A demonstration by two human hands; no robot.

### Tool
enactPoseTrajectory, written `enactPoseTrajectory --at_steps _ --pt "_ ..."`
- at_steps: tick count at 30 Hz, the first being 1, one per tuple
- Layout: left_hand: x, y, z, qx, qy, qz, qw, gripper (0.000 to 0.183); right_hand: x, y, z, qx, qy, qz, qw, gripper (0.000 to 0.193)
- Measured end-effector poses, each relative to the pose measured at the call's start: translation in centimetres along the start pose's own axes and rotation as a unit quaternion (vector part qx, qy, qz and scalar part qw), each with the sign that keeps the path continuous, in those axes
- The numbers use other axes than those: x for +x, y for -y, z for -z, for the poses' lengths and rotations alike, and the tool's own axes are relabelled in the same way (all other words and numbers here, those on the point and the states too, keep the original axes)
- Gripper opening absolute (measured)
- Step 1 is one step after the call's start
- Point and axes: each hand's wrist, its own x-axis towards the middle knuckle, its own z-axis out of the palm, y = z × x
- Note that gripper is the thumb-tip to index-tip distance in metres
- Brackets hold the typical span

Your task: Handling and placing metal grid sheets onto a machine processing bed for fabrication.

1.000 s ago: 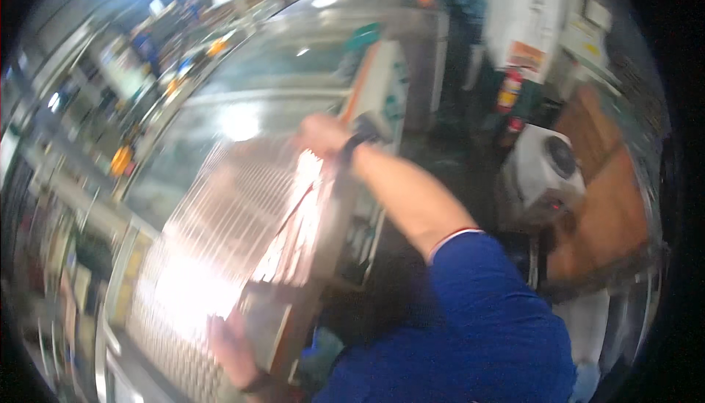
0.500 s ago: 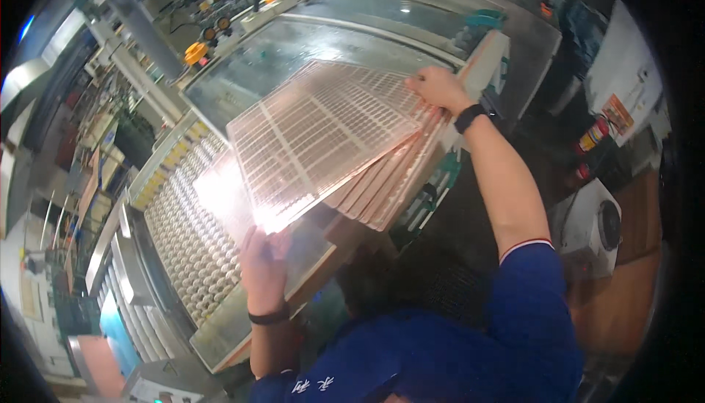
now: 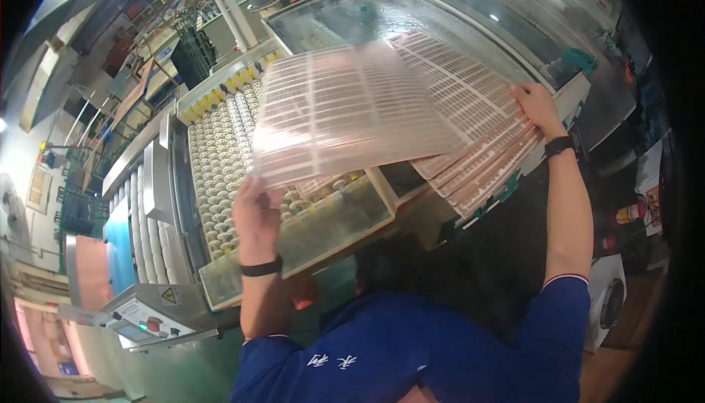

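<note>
A thin copper-coloured panel with a printed grid is tilted over the rollers, its right end overlapping a stack of similar panels. My left hand pinches the near-left corner of the tilted panel. At the right edge of the stack, my right hand has its fingers closed on the corner of the upper panel there. The stack is fanned slightly, with several edges showing. Below the tilted panel, part of another copper panel shows on the rollers; most of it is hidden.
Rows of pale conveyor rollers run under a low clear-walled frame. Behind the stack lies a wet glass cover. A control box stands at the lower left, and a fire extinguisher at the far right.
My view has swung left, showing more rollers and the control box. The tilted panel has slid left off the stack with my left hand, further over the rollers. My right hand stays at the stack's edge.
</note>
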Motion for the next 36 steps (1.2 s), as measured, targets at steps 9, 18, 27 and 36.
enactPoseTrajectory --at_steps 9,18,27,36 --pt "5.3 -10.4 20.1 0.111 -0.100 -0.100 0.984 0.017 0.0 -0.1 -0.1 0.012 -0.023 0.008 1.000 0.048" --pt "13.1 -9.8 33.6 0.272 -0.220 -0.009 0.937 0.022 -0.4 0.6 -0.5 0.050 -0.018 -0.007 0.999 0.045" --pt "15.6 -5.5 26.7 0.772 -0.057 -0.006 0.633 0.076 0.0 -0.1 -0.4 0.018 -0.025 0.028 0.999 0.049" --pt "18.3 -2.8 23.2 0.850 -0.090 0.013 0.518 0.085 0.0 0.5 -0.4 0.076 0.004 0.005 0.997 0.042"
